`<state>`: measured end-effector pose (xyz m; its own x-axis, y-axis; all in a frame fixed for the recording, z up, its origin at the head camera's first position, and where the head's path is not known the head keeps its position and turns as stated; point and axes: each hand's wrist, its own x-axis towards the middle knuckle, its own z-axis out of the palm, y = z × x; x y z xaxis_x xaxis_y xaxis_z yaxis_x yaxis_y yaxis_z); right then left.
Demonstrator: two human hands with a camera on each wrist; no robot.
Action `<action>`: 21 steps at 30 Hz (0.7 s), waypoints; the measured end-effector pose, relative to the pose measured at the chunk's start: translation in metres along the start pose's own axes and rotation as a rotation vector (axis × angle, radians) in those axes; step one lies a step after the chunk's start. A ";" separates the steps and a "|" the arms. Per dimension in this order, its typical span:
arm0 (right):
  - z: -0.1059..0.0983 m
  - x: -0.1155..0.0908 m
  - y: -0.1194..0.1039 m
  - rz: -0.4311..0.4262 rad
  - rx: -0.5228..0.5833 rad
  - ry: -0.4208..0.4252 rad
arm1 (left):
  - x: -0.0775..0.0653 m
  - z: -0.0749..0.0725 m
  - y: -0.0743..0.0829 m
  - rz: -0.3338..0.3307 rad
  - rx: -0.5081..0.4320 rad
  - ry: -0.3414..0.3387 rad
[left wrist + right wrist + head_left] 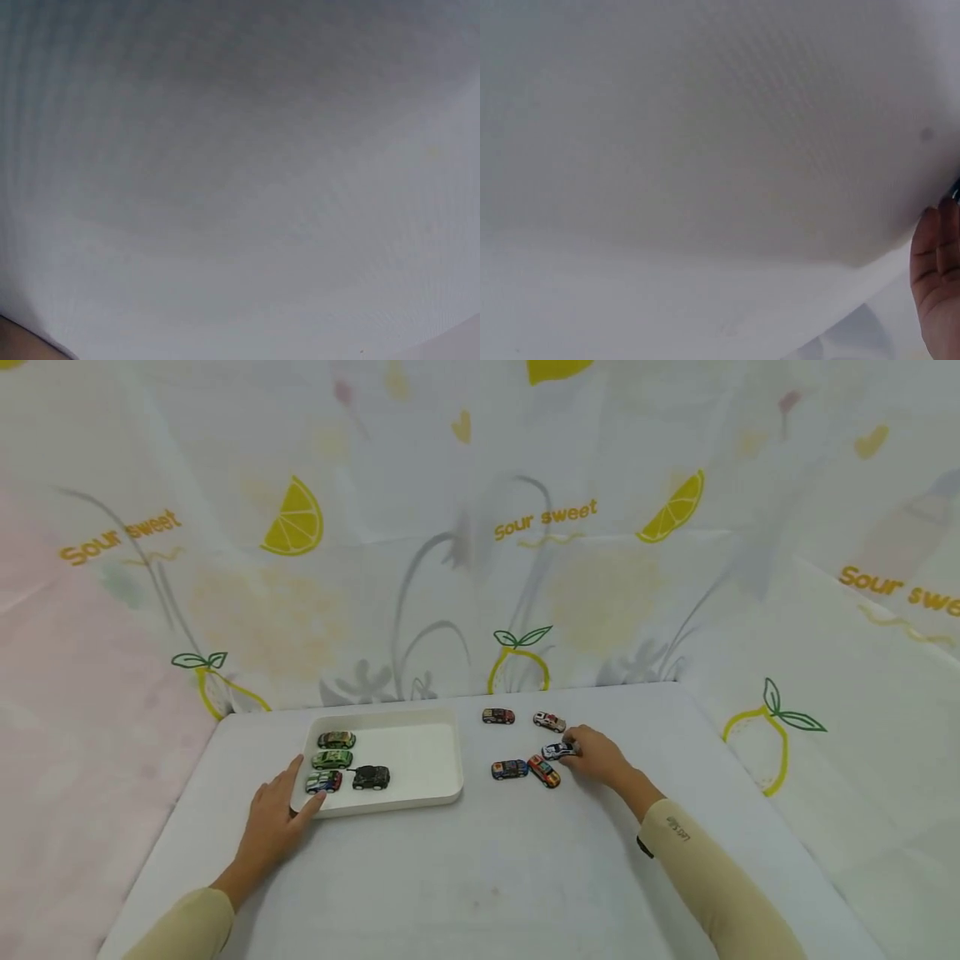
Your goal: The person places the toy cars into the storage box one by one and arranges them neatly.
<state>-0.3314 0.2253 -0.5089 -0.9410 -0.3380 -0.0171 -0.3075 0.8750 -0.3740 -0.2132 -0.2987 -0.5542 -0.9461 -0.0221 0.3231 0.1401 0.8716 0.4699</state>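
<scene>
My right hand [597,755] pinches the right end of a white and dark toy car [555,751] at the right of the table. Just left of it lie an orange-red toy car [543,771] and a blue patterned one [509,769]. In the right wrist view, fingers [948,240] show at the right edge. My left hand [272,823] rests at the near left corner of a white tray [420,803], its fingers along the left side and its thumb over the front rim. Nearest that thumb, inside the tray, sits a white, blue and green car [324,782].
Also in the tray are a black toy vehicle [371,777] with a barrel, a green car [332,759] and a brownish-green car [336,740]. Farther back on the table lie a red-dark car [498,716] and a white-red car [550,722]. A printed cloth [480,585] rises behind.
</scene>
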 end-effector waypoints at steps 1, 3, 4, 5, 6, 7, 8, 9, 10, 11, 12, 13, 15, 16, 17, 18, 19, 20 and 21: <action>-0.001 -0.001 0.001 0.009 -0.007 0.004 | 0.000 0.001 0.000 0.002 -0.002 0.001; -0.003 -0.001 0.005 0.026 -0.007 0.010 | -0.001 0.001 -0.001 0.003 -0.003 0.001; -0.004 -0.002 0.006 0.033 -0.001 0.011 | -0.001 0.001 0.000 0.003 -0.004 0.001; -0.004 -0.002 0.007 0.038 0.004 0.009 | -0.002 0.000 0.000 0.003 -0.005 0.001; -0.004 -0.002 0.008 0.036 0.011 0.004 | -0.002 0.000 0.000 0.002 -0.003 0.002; -0.004 -0.002 0.009 0.032 0.020 -0.001 | -0.002 -0.001 0.000 0.003 0.000 0.001; -0.003 -0.003 0.010 0.030 0.021 -0.006 | -0.002 -0.001 0.000 0.002 0.003 0.000; -0.002 -0.003 0.010 0.031 0.025 -0.011 | -0.002 -0.002 0.001 0.003 0.004 -0.001; -0.001 -0.004 0.010 0.032 0.026 -0.013 | -0.001 -0.002 0.001 0.005 0.005 -0.001; 0.000 -0.004 0.010 0.032 0.025 -0.011 | 0.000 -0.002 0.002 0.007 0.009 0.000; 0.000 -0.004 0.010 0.035 0.022 -0.008 | 0.001 -0.003 0.002 0.010 0.011 0.001; 0.001 -0.004 0.009 0.037 0.020 -0.004 | 0.002 -0.003 0.002 0.012 0.012 0.001; 0.001 -0.004 0.008 0.039 0.018 0.001 | 0.003 -0.003 0.002 0.015 0.013 0.008; 0.000 -0.003 0.007 0.038 0.019 0.003 | 0.003 -0.003 0.002 0.016 0.014 0.011; 0.000 -0.003 0.007 0.027 0.016 0.005 | 0.003 -0.002 0.001 0.015 0.016 0.014; -0.001 -0.002 0.006 0.021 0.016 0.002 | 0.003 -0.002 0.001 0.013 0.016 0.014; -0.002 -0.002 0.005 0.012 0.014 -0.002 | 0.002 -0.001 0.000 0.010 0.017 0.013; -0.003 -0.002 0.003 -0.004 0.005 0.002 | 0.001 0.000 -0.001 0.007 0.018 0.012; -0.003 -0.003 0.002 -0.009 0.006 0.001 | 0.000 0.001 -0.001 0.003 0.017 0.011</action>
<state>-0.3301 0.2294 -0.5065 -0.9383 -0.3455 -0.0124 -0.3152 0.8697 -0.3798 -0.2139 -0.2992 -0.5553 -0.9423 -0.0247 0.3338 0.1382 0.8797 0.4550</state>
